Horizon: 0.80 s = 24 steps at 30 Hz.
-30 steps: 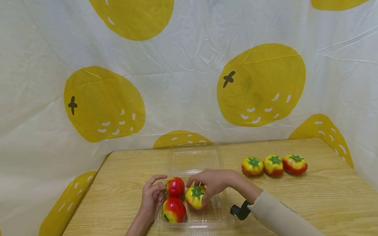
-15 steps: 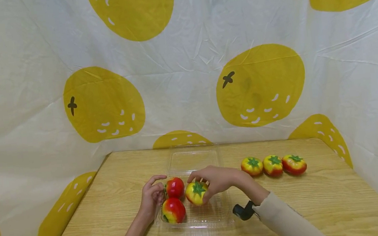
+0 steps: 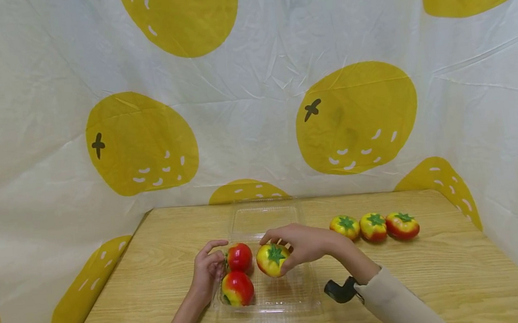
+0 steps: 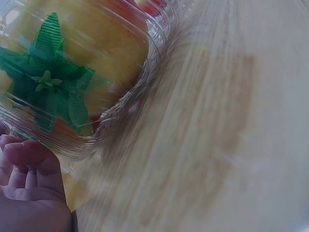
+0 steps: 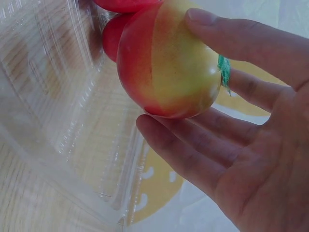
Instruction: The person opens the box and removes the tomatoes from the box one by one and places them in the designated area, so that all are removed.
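Observation:
My right hand point(image 3: 306, 242) holds a red-and-yellow artificial tomato point(image 3: 273, 260) between thumb and fingers. The tomato hangs above the base of an open clear plastic container point(image 3: 296, 303), its green calyx facing up in the head view. In the right wrist view, the thumb lies on one side of the tomato point(image 5: 169, 67) and fingers on the other. Two more artificial tomatoes, one farther point(image 3: 240, 257) and one nearer point(image 3: 237, 288), lie on their sides along the container's left. My left hand point(image 3: 205, 271) holds the container's left edge with curled fingers; its exact contact is partly hidden.
Three artificial tomatoes point(image 3: 374, 227) stand in a row on the wooden table point(image 3: 369, 286), right of the container. The container's clear lid point(image 3: 266, 218) lies folded back behind it. A pale curtain point(image 3: 247, 131) printed with yellow fruit borders the table's back and sides.
My right hand has lifted the tomato up off the container's base and shifted it slightly right. The left hand and the other tomatoes have stayed put.

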Motion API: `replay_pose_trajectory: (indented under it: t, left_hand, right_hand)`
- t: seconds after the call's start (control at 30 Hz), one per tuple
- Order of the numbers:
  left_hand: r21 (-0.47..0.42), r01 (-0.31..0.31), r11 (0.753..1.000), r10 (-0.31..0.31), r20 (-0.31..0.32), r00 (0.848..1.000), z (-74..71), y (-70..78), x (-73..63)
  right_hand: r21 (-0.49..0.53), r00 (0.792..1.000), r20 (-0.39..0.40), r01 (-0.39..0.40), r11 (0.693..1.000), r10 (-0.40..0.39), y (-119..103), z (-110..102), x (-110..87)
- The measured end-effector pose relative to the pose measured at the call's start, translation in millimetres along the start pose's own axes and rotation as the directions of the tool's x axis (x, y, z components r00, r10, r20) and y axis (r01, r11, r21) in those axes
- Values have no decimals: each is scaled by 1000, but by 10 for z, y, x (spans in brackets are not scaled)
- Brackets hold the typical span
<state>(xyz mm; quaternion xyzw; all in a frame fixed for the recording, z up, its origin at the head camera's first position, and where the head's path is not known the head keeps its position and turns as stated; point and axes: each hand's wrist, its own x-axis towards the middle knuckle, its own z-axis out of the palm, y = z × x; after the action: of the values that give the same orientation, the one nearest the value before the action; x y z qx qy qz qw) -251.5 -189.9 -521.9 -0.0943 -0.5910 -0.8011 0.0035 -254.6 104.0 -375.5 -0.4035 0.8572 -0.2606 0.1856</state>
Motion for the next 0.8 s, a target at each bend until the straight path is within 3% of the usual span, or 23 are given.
replay_pose_trajectory:
  t: [0.3,0.8]
  left_hand:
    - [-28,-20,999,21,11,1000,2,-6,-5]
    - [-6,12,1000,-12,-16,1000,-5,-1,9]
  right_hand:
    - [27,1000,-25,-3,1000,4,-18,-9,-88]
    - [62,997,-69,23,998,-18,2,-21,-234]
